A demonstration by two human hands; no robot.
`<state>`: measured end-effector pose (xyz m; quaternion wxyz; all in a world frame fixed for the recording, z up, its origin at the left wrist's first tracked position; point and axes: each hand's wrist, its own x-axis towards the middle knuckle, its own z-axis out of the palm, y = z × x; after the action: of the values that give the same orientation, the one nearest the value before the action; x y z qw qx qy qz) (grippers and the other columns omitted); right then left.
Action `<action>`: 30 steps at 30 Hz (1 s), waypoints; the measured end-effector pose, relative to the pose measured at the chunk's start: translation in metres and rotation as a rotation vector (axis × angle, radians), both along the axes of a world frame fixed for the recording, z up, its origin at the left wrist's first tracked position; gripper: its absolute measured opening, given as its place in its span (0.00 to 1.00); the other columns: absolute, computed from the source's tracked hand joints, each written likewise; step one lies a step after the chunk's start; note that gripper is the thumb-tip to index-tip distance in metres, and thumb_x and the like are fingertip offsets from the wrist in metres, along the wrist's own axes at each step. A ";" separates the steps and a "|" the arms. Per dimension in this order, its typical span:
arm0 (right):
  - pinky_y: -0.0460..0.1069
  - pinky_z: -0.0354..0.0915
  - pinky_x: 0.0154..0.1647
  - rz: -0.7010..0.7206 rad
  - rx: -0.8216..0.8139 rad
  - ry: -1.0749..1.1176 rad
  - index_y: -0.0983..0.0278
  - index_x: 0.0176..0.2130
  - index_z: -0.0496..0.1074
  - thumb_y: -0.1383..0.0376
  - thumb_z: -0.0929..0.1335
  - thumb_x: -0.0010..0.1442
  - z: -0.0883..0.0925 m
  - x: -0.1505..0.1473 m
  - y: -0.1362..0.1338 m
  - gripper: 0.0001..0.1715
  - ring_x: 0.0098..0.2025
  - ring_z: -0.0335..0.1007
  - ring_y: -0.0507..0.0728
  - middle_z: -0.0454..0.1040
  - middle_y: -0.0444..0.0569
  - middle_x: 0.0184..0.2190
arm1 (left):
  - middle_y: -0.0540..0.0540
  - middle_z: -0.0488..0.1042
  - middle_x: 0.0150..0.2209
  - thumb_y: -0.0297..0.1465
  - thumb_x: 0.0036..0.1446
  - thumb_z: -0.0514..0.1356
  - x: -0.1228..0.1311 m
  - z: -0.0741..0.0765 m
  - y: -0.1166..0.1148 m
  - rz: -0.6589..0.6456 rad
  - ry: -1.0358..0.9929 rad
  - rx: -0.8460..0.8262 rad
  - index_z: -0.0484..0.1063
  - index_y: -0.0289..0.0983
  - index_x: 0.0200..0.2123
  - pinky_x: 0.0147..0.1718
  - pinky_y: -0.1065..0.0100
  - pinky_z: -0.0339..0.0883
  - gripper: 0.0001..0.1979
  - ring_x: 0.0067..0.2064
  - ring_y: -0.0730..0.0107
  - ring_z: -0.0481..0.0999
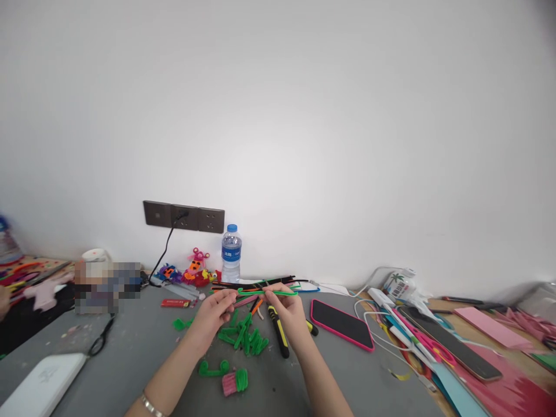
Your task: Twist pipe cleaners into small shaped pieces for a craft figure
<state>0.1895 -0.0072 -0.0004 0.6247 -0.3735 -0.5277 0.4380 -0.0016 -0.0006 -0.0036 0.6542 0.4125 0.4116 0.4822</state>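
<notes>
A green pipe cleaner (252, 293) is stretched between my two hands above the grey table. My left hand (216, 313) pinches its left part, where the end is bent over. My right hand (284, 307) grips it farther right, and a tail sticks out past the fingers. Below lies a pile of short, folded green pipe cleaner pieces (244, 336). Nearer to me are a curled green piece (214, 368) and a pink and green pipe cleaner bundle (234, 382). Pliers with yellow and black handles (278, 333) lie partly under my right hand.
A water bottle (231, 255) stands by the wall beside pipe cleaner figures (197, 269). A pink-edged phone (341, 324) lies to the right, near white cables and craft sheets (490, 327). A white power bank (46, 385) sits front left. Another person's hand (4, 302) shows far left.
</notes>
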 end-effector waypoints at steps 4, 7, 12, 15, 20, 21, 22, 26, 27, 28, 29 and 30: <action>0.50 0.69 0.35 0.010 0.023 -0.050 0.63 0.31 0.76 0.55 0.72 0.52 0.002 -0.008 -0.003 0.13 0.32 0.74 0.57 0.76 0.48 0.29 | 0.54 0.63 0.22 0.45 0.44 0.68 0.001 -0.002 -0.001 -0.017 -0.004 0.016 0.69 0.37 0.26 0.23 0.75 0.54 0.18 0.24 0.76 0.60; 0.50 0.69 0.34 0.004 0.019 -0.065 0.62 0.31 0.76 0.55 0.72 0.52 0.003 -0.010 -0.005 0.13 0.32 0.74 0.58 0.76 0.48 0.29 | 0.55 0.62 0.21 0.45 0.45 0.67 0.000 -0.003 0.000 -0.020 0.010 0.048 0.69 0.37 0.26 0.23 0.75 0.53 0.18 0.23 0.77 0.59; 0.51 0.69 0.34 0.006 0.010 -0.024 0.62 0.31 0.75 0.53 0.72 0.52 0.001 -0.011 -0.004 0.15 0.31 0.73 0.57 0.75 0.49 0.31 | 0.54 0.63 0.21 0.46 0.45 0.66 -0.002 -0.002 0.000 -0.025 0.100 0.080 0.71 0.36 0.24 0.22 0.75 0.51 0.18 0.22 0.77 0.59; 0.51 0.69 0.34 -0.021 0.021 -0.001 0.63 0.31 0.75 0.52 0.72 0.52 -0.001 -0.009 -0.002 0.16 0.31 0.73 0.57 0.75 0.50 0.33 | 0.54 0.63 0.19 0.46 0.46 0.65 -0.002 0.001 -0.002 -0.068 0.236 0.133 0.73 0.35 0.25 0.21 0.73 0.49 0.18 0.21 0.77 0.58; 0.50 0.67 0.31 -0.038 0.022 -0.047 0.63 0.28 0.72 0.53 0.72 0.52 -0.002 -0.007 -0.001 0.16 0.29 0.70 0.56 0.74 0.49 0.30 | 0.50 0.71 0.23 0.41 0.50 0.63 0.001 0.006 -0.007 -0.216 0.418 0.329 0.75 0.35 0.25 0.27 0.71 0.55 0.14 0.27 0.71 0.65; 0.49 0.66 0.31 -0.035 0.028 -0.073 0.63 0.29 0.72 0.53 0.71 0.53 -0.002 -0.007 -0.002 0.16 0.28 0.70 0.55 0.74 0.48 0.29 | 0.49 0.72 0.24 0.40 0.51 0.62 0.002 0.005 -0.008 -0.241 0.458 0.353 0.76 0.36 0.25 0.27 0.71 0.55 0.13 0.27 0.70 0.65; 0.49 0.65 0.31 -0.030 0.032 -0.108 0.63 0.29 0.72 0.54 0.71 0.54 -0.003 -0.008 -0.002 0.15 0.28 0.69 0.55 0.73 0.47 0.27 | 0.49 0.73 0.24 0.39 0.51 0.61 0.002 0.005 -0.009 -0.262 0.506 0.375 0.76 0.36 0.25 0.26 0.71 0.55 0.13 0.26 0.70 0.65; 0.48 0.63 0.30 0.035 0.035 -0.246 0.63 0.30 0.73 0.55 0.69 0.57 -0.004 -0.012 -0.006 0.13 0.27 0.67 0.55 0.71 0.45 0.23 | 0.49 0.74 0.26 0.36 0.50 0.61 0.005 0.000 -0.013 -0.286 0.664 0.466 0.77 0.37 0.24 0.27 0.71 0.55 0.09 0.27 0.69 0.66; 0.48 0.63 0.29 0.046 0.036 -0.257 0.63 0.30 0.72 0.55 0.69 0.57 -0.004 -0.013 -0.007 0.14 0.27 0.67 0.55 0.71 0.44 0.22 | 0.49 0.74 0.26 0.35 0.50 0.61 0.005 0.000 -0.013 -0.281 0.677 0.477 0.76 0.37 0.24 0.27 0.70 0.56 0.09 0.27 0.68 0.67; 0.48 0.63 0.29 0.047 0.034 -0.254 0.63 0.30 0.72 0.55 0.69 0.57 -0.004 -0.013 -0.007 0.14 0.26 0.67 0.55 0.71 0.44 0.22 | 0.49 0.74 0.26 0.35 0.51 0.61 0.005 -0.001 -0.013 -0.275 0.675 0.479 0.76 0.37 0.24 0.27 0.70 0.56 0.09 0.27 0.68 0.67; 0.48 0.63 0.29 0.040 0.029 -0.239 0.63 0.30 0.72 0.54 0.69 0.57 -0.004 -0.013 -0.006 0.14 0.26 0.67 0.55 0.71 0.45 0.22 | 0.49 0.74 0.25 0.36 0.52 0.60 0.005 -0.001 -0.013 -0.271 0.663 0.473 0.76 0.37 0.25 0.27 0.70 0.56 0.10 0.27 0.68 0.67; 0.48 0.63 0.28 0.027 0.021 -0.213 0.63 0.30 0.72 0.54 0.69 0.56 -0.004 -0.013 -0.006 0.15 0.26 0.67 0.55 0.71 0.45 0.22 | 0.49 0.73 0.25 0.36 0.52 0.59 0.004 0.000 -0.012 -0.266 0.644 0.465 0.75 0.37 0.25 0.26 0.70 0.56 0.11 0.27 0.68 0.66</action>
<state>0.1768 -0.0132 -0.0045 0.5628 -0.4042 -0.6007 0.3986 0.0024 -0.0128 -0.0036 0.4380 0.7285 0.4185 0.3199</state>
